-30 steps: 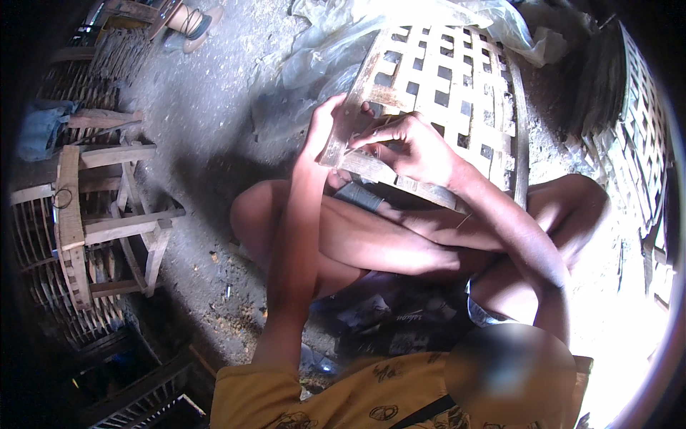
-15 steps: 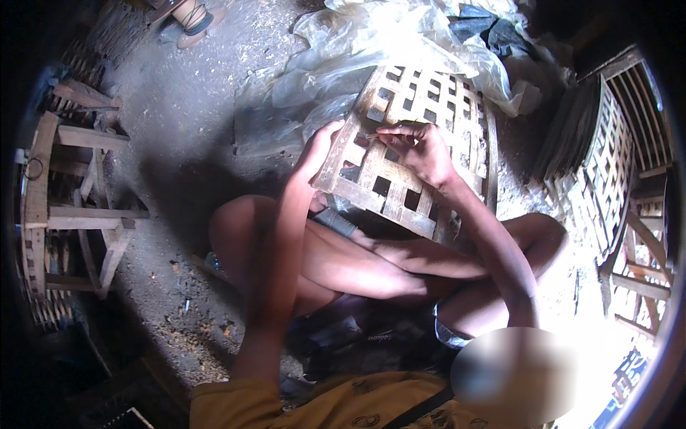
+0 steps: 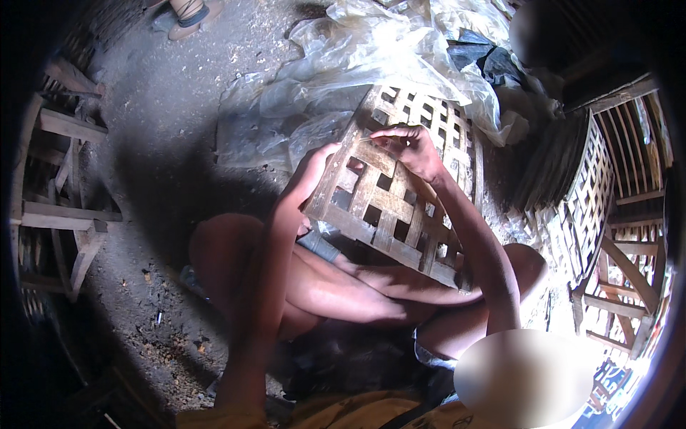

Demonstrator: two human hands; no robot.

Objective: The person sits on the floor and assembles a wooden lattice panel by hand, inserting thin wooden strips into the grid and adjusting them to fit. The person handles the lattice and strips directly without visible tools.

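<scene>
A woven panel of flat wooden or bamboo strips [image 3: 386, 182], with square gaps and a framed border, lies tilted over my crossed legs. My left hand [image 3: 315, 170] grips its left border, the fingers partly hidden beneath the edge. Above the upper left part of the panel, my right hand [image 3: 414, 151] is closed in a pinch. A thin, pale wire-like strand [image 3: 366, 139] sticks out from its fingertips toward the left border. Whether the strand passes through the weave I cannot tell.
Crumpled clear plastic sheeting [image 3: 336, 57] spreads beyond the panel. Several similar panels [image 3: 589, 193] stand stacked at right. A wooden frame [image 3: 64, 214] stands at left, and a spool of dark wire [image 3: 189, 14] sits on the ground at far left.
The whole view has shifted, with the panel sitting slightly lower and farther left. My left hand still grips the border, and my right hand keeps its pinch near the same spot.
</scene>
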